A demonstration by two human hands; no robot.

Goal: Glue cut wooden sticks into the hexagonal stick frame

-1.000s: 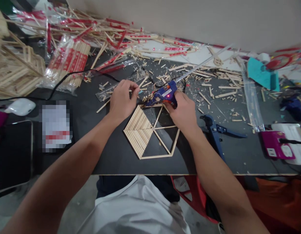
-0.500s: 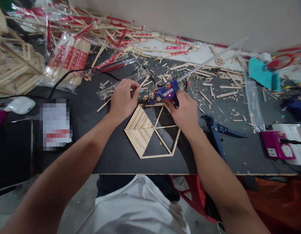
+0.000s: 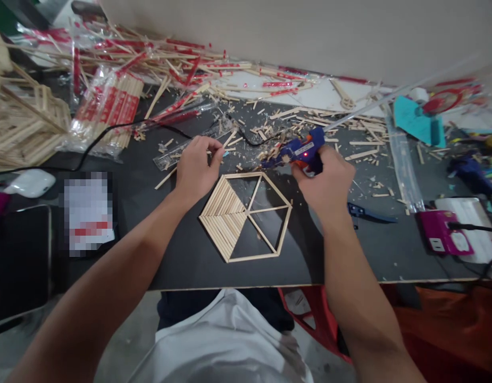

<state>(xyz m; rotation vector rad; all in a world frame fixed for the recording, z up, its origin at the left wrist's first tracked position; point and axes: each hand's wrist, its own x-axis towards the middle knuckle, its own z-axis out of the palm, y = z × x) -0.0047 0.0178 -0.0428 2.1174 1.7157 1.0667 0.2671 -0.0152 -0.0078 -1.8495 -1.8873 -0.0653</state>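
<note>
My right hand grips a blue hot glue gun with a lit red light and a long clear glue stick sticking out of its back. Its nozzle end points left, above and beyond a flat hexagon frame of wooden sticks. The frame's left two sections are filled with sticks laid side by side; spokes divide the rest. At the frame's upper left, my left hand has thumb and fingers closed in a pinch. What sits between them is too small to make out; a short stick shows just beyond the fingertips.
Stick offcuts litter the table behind the frame. Packs of wrapped chopsticks and a wooden stick structure stand left, with a phone and a white case. Dark-handled cutters and a magenta power adapter lie right.
My right hand has moved the glue gun to the right, off the frame's upper edge. My left hand keeps about the same place and pinch. The view has shifted slightly.
</note>
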